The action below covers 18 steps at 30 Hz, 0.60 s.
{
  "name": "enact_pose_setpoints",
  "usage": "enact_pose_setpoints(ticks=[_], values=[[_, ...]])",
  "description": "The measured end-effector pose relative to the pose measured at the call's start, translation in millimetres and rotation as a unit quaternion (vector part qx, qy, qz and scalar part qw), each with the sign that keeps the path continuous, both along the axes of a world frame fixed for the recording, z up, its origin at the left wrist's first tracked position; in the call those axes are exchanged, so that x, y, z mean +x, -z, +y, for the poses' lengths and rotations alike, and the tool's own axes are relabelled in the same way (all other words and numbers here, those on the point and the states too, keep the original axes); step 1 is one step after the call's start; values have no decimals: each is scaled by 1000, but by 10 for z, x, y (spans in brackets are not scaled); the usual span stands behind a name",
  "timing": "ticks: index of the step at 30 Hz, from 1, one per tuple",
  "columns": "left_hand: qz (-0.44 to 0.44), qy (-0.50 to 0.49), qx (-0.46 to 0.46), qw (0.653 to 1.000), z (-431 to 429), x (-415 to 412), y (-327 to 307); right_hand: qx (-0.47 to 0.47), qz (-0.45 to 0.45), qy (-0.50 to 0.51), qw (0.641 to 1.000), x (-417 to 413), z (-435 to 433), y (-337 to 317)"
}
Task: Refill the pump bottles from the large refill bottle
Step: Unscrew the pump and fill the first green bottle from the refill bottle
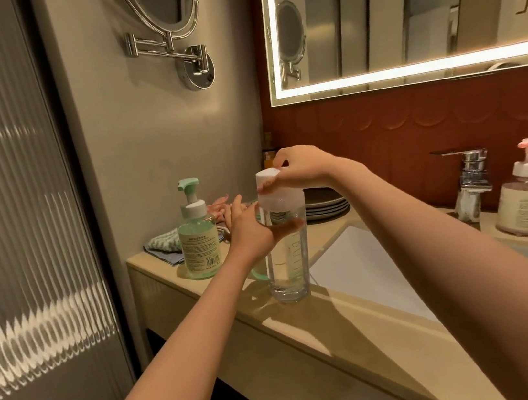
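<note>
At the front edge of the beige vanity counter [341,324], just left of the white sink basin [367,270], the large refill bottle [287,264] is standing upright, its clear body showing a clear liquid. The left hand [253,230] is grasping the bottle's upper body, fingers wrapping across the front and thumb pointing up. The right hand [302,169] is reaching over from the sink side and gripping the white cap [267,175] on top, fingers curling around it.

To the left of the refill bottle, well apart from it, the green pump bottle [199,242] is standing on the counter near the wall corner, its pump head on. A folded cloth [163,244] is lying behind it, touching its base. A green rim is showing low behind the refill bottle, too hidden to identify. A stack of dark plates [328,206] is sitting behind the hands against the red tiled wall.

Across the basin, the pink pump bottle [526,196] is standing just right of the chrome faucet [471,177], pump head in place.

Above, a lit mirror [399,11] is glowing along its border, and a round swing-arm mirror [160,0] is hanging on the side wall.
</note>
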State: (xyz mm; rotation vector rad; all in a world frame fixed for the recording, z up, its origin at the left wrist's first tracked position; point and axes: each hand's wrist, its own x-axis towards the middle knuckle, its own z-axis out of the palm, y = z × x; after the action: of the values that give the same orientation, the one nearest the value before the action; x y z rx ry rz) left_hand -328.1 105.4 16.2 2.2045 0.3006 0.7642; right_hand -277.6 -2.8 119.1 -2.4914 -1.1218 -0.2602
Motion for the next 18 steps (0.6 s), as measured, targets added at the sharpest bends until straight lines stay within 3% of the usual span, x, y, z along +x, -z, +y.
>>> enact_pose_setpoints(ticks=[5,9,11,13,16,18], values=[[25,-5,8,1000,-23,-40,-36,6,108,-55,993,-76,24,-100],[45,-6,37,998,-38,-65,-56,-46,-5,107,993,-64,124,30],[30,6,38,999,-46,-95,-64,-31,-51,109,992,-67,144,45],[27,6,43,999,-57,-121,-80,-29,-7,41,999,-85,132,-6],[42,-4,51,998,-64,-114,-87,6,126,-17,992,-81,115,-55],[42,-11,53,998,-55,-94,-68,8,106,13,994,-67,110,-26]])
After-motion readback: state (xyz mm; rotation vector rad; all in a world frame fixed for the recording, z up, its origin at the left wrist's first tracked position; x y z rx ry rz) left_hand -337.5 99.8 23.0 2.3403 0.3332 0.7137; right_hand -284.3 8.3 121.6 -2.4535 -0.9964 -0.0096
